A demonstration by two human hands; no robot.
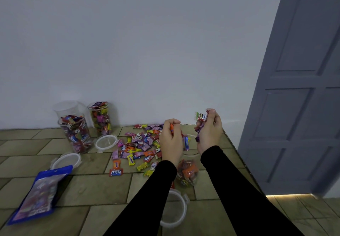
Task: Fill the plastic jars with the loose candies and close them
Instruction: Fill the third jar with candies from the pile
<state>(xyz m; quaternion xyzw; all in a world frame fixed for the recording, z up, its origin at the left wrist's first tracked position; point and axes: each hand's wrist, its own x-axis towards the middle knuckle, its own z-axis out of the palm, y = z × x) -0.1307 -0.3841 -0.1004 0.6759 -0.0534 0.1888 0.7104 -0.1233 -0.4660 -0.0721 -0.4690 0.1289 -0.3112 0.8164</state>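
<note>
Filling is proceeding: two clear plastic jars [77, 134] at ten o'clock are standing full, lids off. Left hand [171, 140] and right hand [209, 130] are each gripping wrapped candies above the part-filled jar [187, 171]. Loose candies [139, 143] are lying unpacked on the tiled desk [92, 189].

A blue bag [37, 195] lies on the tiled surface [95, 186]; grey door [301, 81] at right

A plain white wall [138, 42] meets a tan brick-patterned surface [92, 189], with a grey panelled door [301, 88] at right.
</note>
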